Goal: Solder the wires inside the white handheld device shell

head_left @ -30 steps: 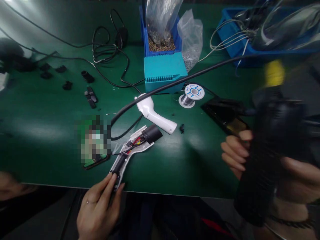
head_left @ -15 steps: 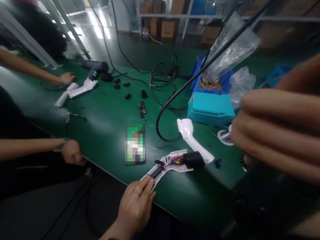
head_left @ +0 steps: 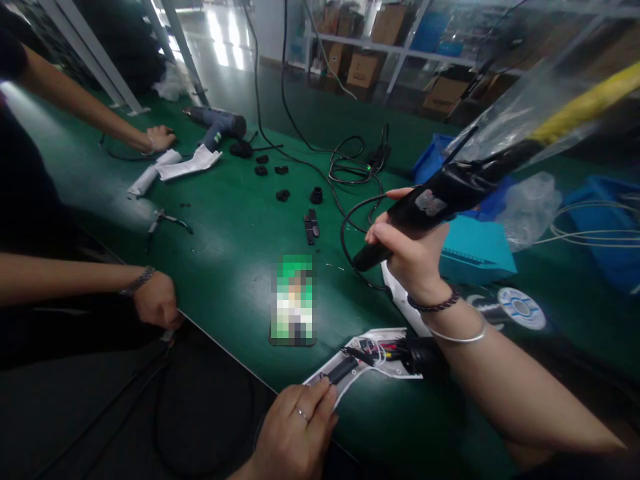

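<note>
My left hand (head_left: 303,423) grips the narrow end of an open white handle shell (head_left: 367,377) at the table's front edge. Inside the shell lie a black rod-like part, red, yellow and white wires, and a round black piece (head_left: 424,357) at its far end. My right hand (head_left: 413,250) is wrapped round a black electric screwdriver (head_left: 430,200), raised over the table and tilted, with a yellow-wrapped cord running up from it. Partly hidden behind that wrist lies a second white shell half (head_left: 397,290). The screwdriver's tip points down and left, clear of the shell.
A phone (head_left: 293,300) with a blurred screen lies left of the shell. Black plastic parts (head_left: 311,227), a teal box (head_left: 477,247), a solder reel (head_left: 521,308) and blue bins (head_left: 607,227) are around. At left, a co-worker's hands (head_left: 155,297) are near a heat gun (head_left: 215,123) and white shells (head_left: 190,163).
My right hand has moved from the near right to the middle and now holds the electric screwdriver. The view has shifted; my left hand keeps its grip on the shell.
</note>
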The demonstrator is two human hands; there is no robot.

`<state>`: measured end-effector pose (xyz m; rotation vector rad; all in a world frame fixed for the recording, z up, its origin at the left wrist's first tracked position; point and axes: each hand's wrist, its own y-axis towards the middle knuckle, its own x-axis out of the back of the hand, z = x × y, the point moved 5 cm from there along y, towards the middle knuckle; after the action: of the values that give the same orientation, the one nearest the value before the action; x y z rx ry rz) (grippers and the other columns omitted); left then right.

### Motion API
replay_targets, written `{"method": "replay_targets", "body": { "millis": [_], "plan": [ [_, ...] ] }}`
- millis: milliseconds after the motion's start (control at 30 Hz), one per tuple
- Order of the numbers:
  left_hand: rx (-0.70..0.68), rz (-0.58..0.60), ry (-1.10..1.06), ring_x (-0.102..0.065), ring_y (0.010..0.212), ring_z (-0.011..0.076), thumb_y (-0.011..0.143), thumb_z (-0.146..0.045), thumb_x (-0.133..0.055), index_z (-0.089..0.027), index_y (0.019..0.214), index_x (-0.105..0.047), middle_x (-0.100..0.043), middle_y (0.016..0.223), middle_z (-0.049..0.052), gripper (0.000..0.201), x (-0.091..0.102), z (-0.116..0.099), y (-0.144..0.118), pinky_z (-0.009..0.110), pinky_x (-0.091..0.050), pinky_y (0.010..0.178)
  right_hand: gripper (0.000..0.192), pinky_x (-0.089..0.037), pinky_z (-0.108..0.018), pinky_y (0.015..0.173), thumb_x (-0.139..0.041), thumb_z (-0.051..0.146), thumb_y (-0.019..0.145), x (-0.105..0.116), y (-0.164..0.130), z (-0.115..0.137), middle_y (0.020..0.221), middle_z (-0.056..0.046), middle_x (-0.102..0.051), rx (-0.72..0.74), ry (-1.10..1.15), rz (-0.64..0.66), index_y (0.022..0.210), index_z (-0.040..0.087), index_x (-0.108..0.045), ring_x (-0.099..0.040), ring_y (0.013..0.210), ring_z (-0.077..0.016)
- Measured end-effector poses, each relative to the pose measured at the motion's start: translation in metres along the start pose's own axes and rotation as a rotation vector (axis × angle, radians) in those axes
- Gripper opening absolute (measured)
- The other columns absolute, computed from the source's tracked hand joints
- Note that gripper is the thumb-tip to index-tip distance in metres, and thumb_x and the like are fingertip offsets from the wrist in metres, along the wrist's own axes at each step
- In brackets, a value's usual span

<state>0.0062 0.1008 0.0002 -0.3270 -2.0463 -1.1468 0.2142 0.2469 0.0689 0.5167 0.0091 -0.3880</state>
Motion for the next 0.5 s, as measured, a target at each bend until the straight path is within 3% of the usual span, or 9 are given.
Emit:
{"method": "replay_targets", "body": {
  "millis": [300,400,500],
  "plan": [
    [0.014,0.005,0.039,-0.066,0.073,0.0162,0.093,-0.013,-0.040,-0.010,0.095,-0.064,-0.072,0.086,0.008,0.024,-0.003,-0.006,-0.004,0.027,-0.052,0.065,0.033,-0.042,-0.030,0.048,-0.067,0.024,0.060,-0.008,-0.008,-0.010,0.055,0.006,-0.054,0.009,-0.072,0.008,0.091,0.024,-0.055,-0.050,0.045,-0.0150],
    [0.021,-0.002,0.089,-0.066,0.074,0.0164,0.094,-0.014,-0.039,-0.011,0.096,-0.064,-0.073,0.087,0.007,0.025,-0.004,-0.008,-0.008,0.028,-0.051,0.066,0.033,-0.042,-0.031,0.049,-0.066,0.022,0.060,-0.007,-0.010,0.012,0.054,0.007,-0.053,0.003,-0.006,-0.018,0.091,0.026,-0.055,-0.050,0.045,-0.0154],
    [0.008,-0.004,0.117,-0.065,0.078,0.0176,0.095,-0.018,-0.043,-0.010,0.097,-0.065,-0.072,0.090,0.008,0.024,-0.005,-0.009,-0.010,0.029,-0.050,0.069,0.032,-0.040,-0.030,0.048,-0.064,0.019,0.060,-0.003,-0.022,0.056,0.053,0.007,-0.050,0.008,0.108,-0.041,0.090,0.028,-0.056,-0.047,0.043,-0.0142]
  ]
}}
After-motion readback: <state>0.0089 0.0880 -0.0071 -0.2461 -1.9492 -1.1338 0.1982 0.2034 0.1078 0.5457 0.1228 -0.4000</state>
